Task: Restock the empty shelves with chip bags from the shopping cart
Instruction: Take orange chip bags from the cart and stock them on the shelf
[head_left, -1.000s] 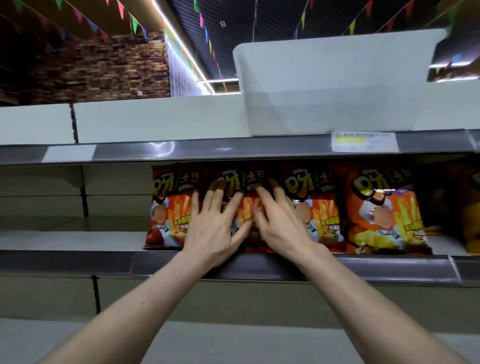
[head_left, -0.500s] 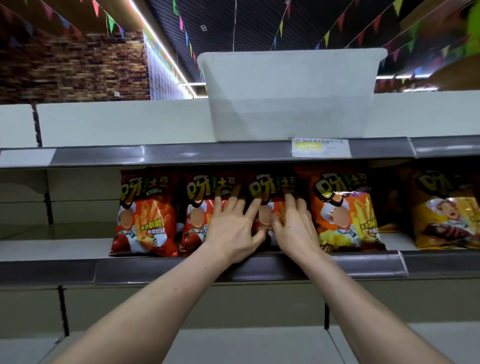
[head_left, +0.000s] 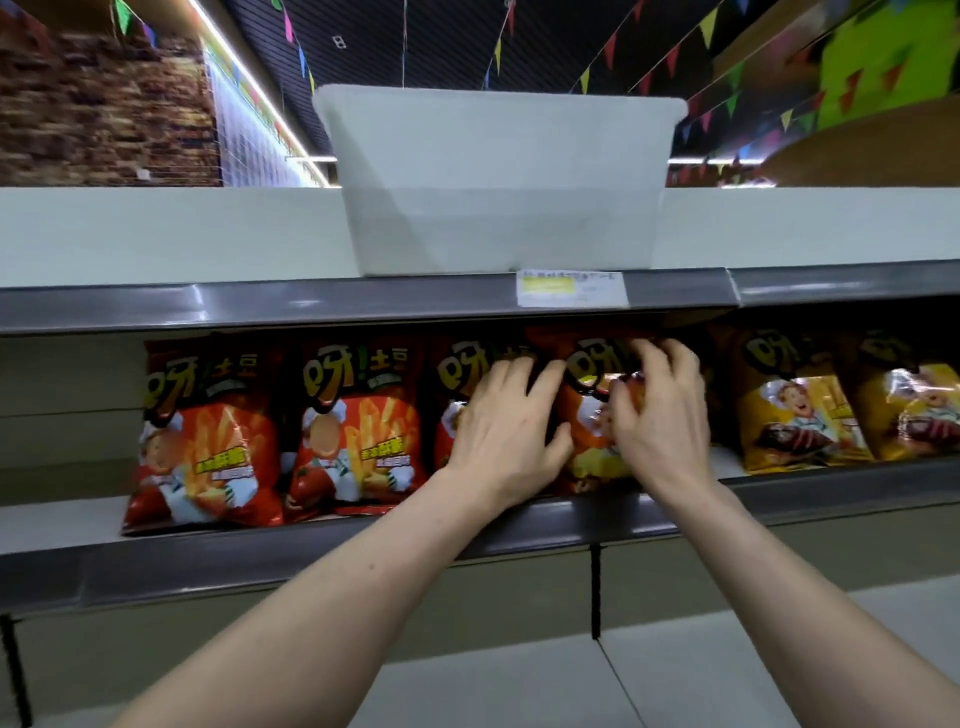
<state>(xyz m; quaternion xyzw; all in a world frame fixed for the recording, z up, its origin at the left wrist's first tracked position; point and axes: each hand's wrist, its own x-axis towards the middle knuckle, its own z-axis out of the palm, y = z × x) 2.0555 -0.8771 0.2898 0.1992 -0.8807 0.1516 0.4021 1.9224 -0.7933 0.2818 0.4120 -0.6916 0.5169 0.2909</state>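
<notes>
A row of chip bags stands upright on the middle shelf (head_left: 519, 530). Two red bags (head_left: 208, 436) (head_left: 358, 431) are at the left, and a third red bag (head_left: 457, 374) is partly behind my left hand (head_left: 501, 431). My left hand lies flat with straight fingers against that bag and the edge of the orange bag (head_left: 592, 410). My right hand (head_left: 662, 415) has its fingers curled over the upper front of the orange bag. Two yellow bags (head_left: 795, 400) (head_left: 914, 405) stand to the right. The shopping cart is out of view.
A white plastic bin (head_left: 498, 182) sits on the top shelf, with a price label (head_left: 571, 288) on the rail below it. The shelf's left end (head_left: 57, 519) is bare. A lower shelf (head_left: 675, 675) lies beneath my arms.
Both hands have shifted right along the row, from the red bags to the orange bag. My right fingers went from flat to curled on it. The view panned right.
</notes>
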